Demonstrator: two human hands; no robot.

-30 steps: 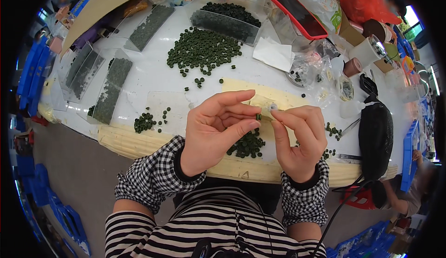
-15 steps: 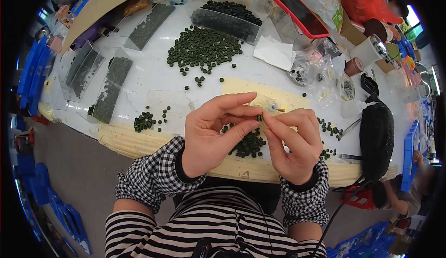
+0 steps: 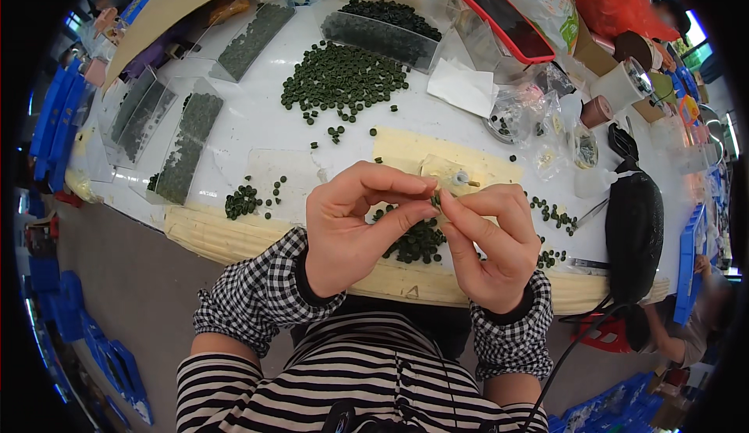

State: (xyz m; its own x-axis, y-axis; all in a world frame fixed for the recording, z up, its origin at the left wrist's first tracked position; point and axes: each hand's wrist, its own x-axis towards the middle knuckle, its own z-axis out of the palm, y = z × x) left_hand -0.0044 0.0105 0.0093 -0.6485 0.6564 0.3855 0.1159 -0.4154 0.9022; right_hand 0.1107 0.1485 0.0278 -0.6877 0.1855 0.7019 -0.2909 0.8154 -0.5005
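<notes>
The work surface is a white table point(image 3: 257, 117) crowded with parts, its near edge padded with a ribbed, cream-coloured foam strip point(image 3: 226, 234). The left hand point(image 3: 351, 230) and right hand point(image 3: 488, 250) meet above this edge, thumbs and forefingers pressed together around a small dark green disc point(image 3: 434, 199); the disc is mostly hidden by the fingertips, so only a sliver shows. Compared with half a second ago, the hands have closed slightly toward each other and the pinch sits a little nearer the body; the disc is now held by both hands rather than passed between them. This suggests a fitting or inspection step on a single piece is in progress. Directly beneath the hands lies a small heap of discs point(image 3: 417, 242), matte, round and flat like buttons. A larger scatter of the same discs point(image 3: 343, 82) lies far centre, and a smaller cluster point(image 3: 243, 199) sits near left. Clear plastic trays point(image 3: 183, 148), long and rectangular, hold packed rows of discs at far left. A small white cylindrical piece point(image 3: 460, 177) rests on a pale yellow pad point(image 3: 413, 148) just beyond the fingers. At right lie a black fabric pouch point(image 3: 633, 230) and a red-edged phone point(image 3: 503, 21).
</notes>
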